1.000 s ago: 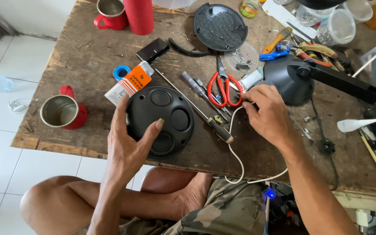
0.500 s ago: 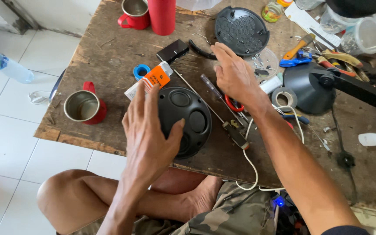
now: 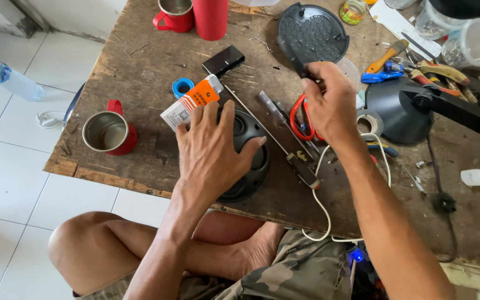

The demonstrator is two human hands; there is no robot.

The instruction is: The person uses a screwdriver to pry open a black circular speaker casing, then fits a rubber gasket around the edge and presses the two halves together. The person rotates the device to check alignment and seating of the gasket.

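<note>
my left hand (image 3: 213,149) lay flat, palm down, in the middle of the frame, fingers spread over the round black housing (image 3: 249,166) that sat near the lower edge of the wooden table (image 3: 140,66); the thumb pointed right across the dome, so the hand pressed on it rather than closed around it. my left forearm ran down to the bottom of the frame, above my bare folded legs. my right hand (image 3: 329,103) was raised right of centre, fingers curled shut on a thin dark tool (image 3: 294,55) whose upper end reached toward the black grille cover (image 3: 313,32) at the top of the frame; i could not tell what kind of tool it was. just below that hand lay one pair of red-handled scissors (image 3: 296,119), and between the two hands two screwdrivers (image 3: 284,139) lay slanted. i counted two red metal mugs, one (image 3: 109,133) at the left edge of the table and one (image 3: 174,14) at the top, one red cylinder (image 3: 211,18) beside the upper mug, one orange-and-white tube (image 3: 190,101) touching my left fingertips, one blue tape roll (image 3: 183,86) just above it, one small black box (image 3: 223,60), and one white cable (image 3: 320,205) looping off the lower table edge. a black lamp head (image 3: 387,108) stood right of my right hand.
</note>
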